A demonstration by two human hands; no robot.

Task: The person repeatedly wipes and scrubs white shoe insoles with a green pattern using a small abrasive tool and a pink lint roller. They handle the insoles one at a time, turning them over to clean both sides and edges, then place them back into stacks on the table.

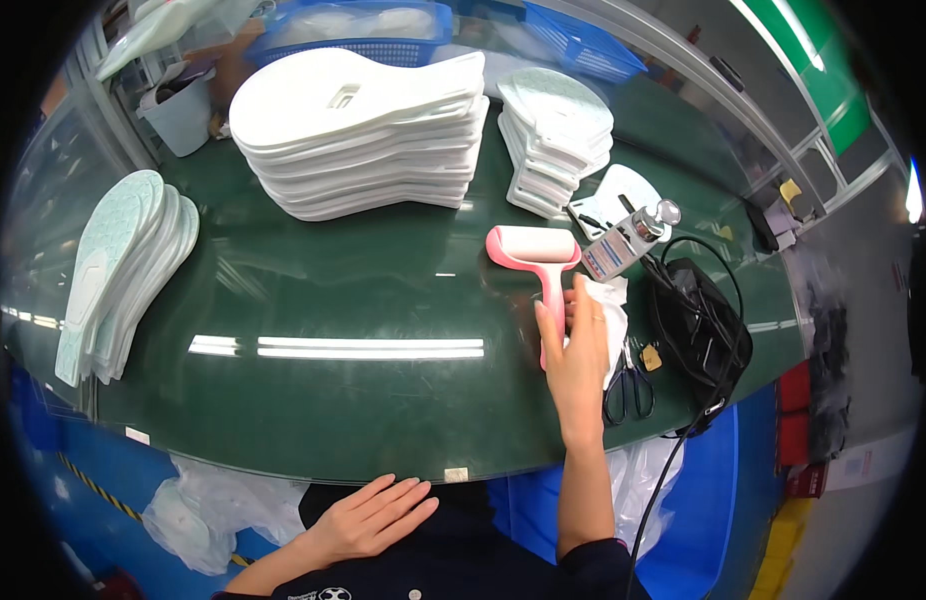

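Observation:
My right hand (580,360) reaches over the table at the handle of a pink lint roller (551,290) with a white roll. Its thumb and fingers are stretched apart, the thumb lying over the handle, and I see no firm grip. Beside its fingers lies a crumpled white cloth or tissue (614,312). My left hand (368,520) rests flat against my dark clothing just below the table's front edge, fingers extended, holding nothing.
Stacks of white paddle-shaped boards (358,130), smaller boards (555,130) and pale green pads (123,270) stand on the green table (323,420). Right of my hand are a clear pump bottle (618,247), black-handled scissors (628,395) and a black bag (695,330) with a cable.

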